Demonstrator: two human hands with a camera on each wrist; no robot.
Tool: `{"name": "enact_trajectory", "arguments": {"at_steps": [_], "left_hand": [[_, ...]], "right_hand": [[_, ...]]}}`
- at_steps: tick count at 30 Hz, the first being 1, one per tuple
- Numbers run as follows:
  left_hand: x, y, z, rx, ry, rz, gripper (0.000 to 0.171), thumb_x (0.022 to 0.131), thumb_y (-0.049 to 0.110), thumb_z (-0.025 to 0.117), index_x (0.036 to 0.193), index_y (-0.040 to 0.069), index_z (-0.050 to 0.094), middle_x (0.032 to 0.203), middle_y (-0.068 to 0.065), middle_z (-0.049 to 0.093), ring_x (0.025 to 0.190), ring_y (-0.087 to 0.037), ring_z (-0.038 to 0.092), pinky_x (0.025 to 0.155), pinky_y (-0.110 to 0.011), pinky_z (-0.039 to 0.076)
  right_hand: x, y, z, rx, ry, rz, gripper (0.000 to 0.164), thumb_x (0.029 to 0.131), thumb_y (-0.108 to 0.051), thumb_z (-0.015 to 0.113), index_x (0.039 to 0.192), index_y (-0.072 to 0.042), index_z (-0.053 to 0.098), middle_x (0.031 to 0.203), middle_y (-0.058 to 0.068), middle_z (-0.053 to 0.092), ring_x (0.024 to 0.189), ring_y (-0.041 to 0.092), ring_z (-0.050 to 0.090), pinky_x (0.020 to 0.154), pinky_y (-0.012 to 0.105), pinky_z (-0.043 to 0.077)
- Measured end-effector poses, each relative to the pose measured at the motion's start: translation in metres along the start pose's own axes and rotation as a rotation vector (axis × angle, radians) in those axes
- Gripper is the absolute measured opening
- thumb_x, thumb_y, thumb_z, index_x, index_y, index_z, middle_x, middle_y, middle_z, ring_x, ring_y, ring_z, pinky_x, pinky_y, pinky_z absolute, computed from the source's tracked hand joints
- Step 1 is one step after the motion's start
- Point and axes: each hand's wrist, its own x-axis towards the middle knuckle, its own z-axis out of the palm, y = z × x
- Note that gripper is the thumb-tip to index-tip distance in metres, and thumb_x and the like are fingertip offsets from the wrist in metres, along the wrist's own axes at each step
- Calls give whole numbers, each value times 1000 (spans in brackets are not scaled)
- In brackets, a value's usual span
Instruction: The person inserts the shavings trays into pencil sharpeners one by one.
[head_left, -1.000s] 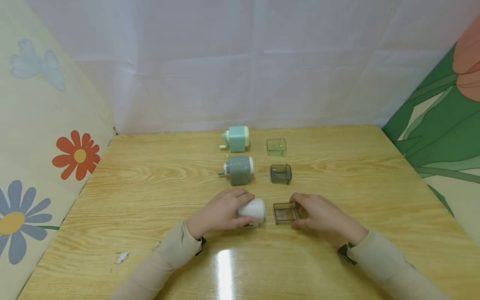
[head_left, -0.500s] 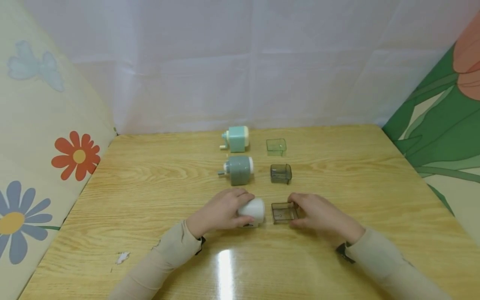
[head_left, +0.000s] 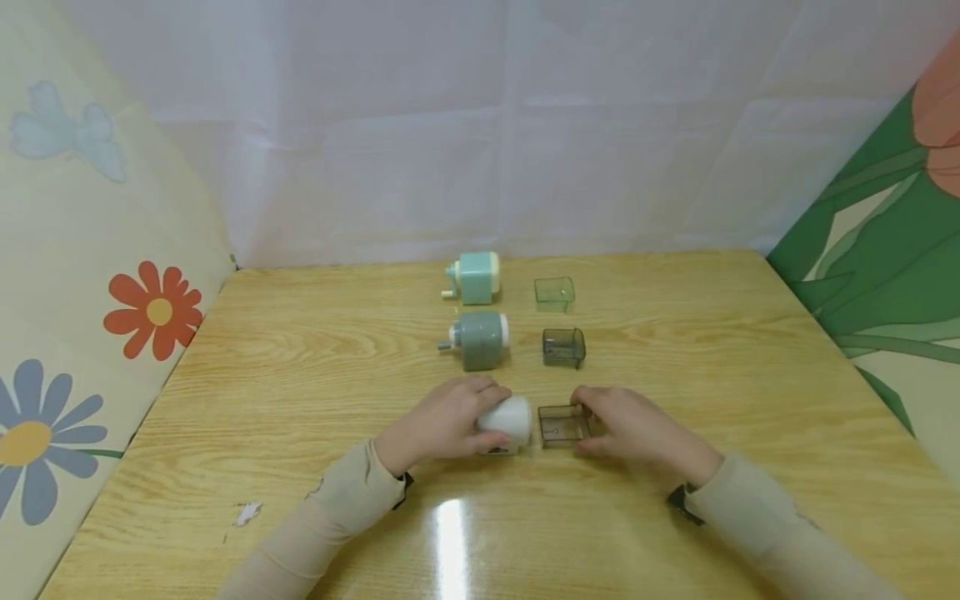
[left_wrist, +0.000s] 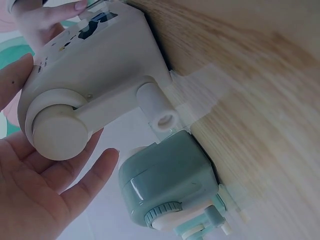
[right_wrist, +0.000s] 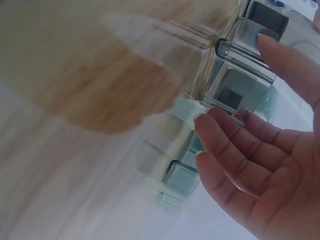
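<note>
On the yellowish wood-grain worktop [head_left: 337, 333], a white rounded plastic hand-crank sharpener [head_left: 512, 421] is gripped by the left hand [head_left: 447, 425], with the thumb set on the near side and the fingers [left_wrist: 95, 175] spread wide around the body. Its white crank [left_wrist: 112, 106] and a dark printed design [left_wrist: 95, 25] are shown in the left wrist view. Just to its right, a brown-tinted transparent plastic drawer [head_left: 558, 427] is held at its right end by the right hand [head_left: 637, 429], pinched between thumb and fingertips. A narrow gap is seen between drawer and sharpener; whether the drawer is lifted or rested on the surface cannot be told for certain.

Beyond these, a grey-green rounded plastic sharpener [head_left: 481, 342] with a white end is placed with its crank turned left, and a smoky grey transparent drawer [head_left: 563, 346] is set apart to its right. Farthest back, a mint-green boxy sharpener [head_left: 476, 278] with a cream end is matched by a pale green transparent drawer [head_left: 554, 292], also to the right. The worktop is backed by a white cloth [head_left: 375, 167] and flanked by flower-printed panels [head_left: 60, 250].
</note>
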Motion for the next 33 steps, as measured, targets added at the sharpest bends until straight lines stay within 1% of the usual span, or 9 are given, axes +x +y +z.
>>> {"name": "enact_trajectory", "arguments": {"at_steps": [4,9,17,21,26,33], "left_hand": [[0,-1,1,2,10,5,49,80,35,69,113,1,60,103,-9,62,88,-17,58,76,-27,49],[0,-1,2,14,17,7,49,79,36,69,112,1,60,102,-8,62,87,-16,58,75,-27,49],[0,1,0,11,7,-5,49,79,36,69,113,1,60,102,-8,62,88,-16,58,75,-26,49],[-1,1,-1,6,7,-9,49,79,35,70,112,1,60,102,-9,62,88,-17,58,75,-27,49],[-1,3,-2,-15,-9,-20,48,79,34,70,113,1,59,103,-9,61,87,-18,58,73,-26,49],[-1,2,0,-15,-8,-25,48,80,36,69,113,2,59,103,-8,61,87,-16,58,72,-25,49]], "right_hand": [[2,-1,1,-2,0,-3,46,70,-29,78,103,-4,59,83,-1,60,71,11,55,62,27,48],[4,-2,2,-3,-1,-12,47,70,-30,78,103,-4,58,83,-1,60,71,10,55,62,26,48],[7,-5,3,0,5,-30,45,70,-31,78,101,-5,58,84,-1,61,71,8,54,61,26,47],[8,-6,4,-2,4,-31,45,69,-30,78,101,-4,58,84,-1,61,70,8,54,61,25,47],[10,-7,6,-14,8,-50,47,69,-30,78,102,-3,58,81,-1,60,67,7,52,59,24,46],[12,-10,8,-23,10,-51,49,69,-31,78,103,-3,58,84,1,61,68,8,53,59,25,47]]}}
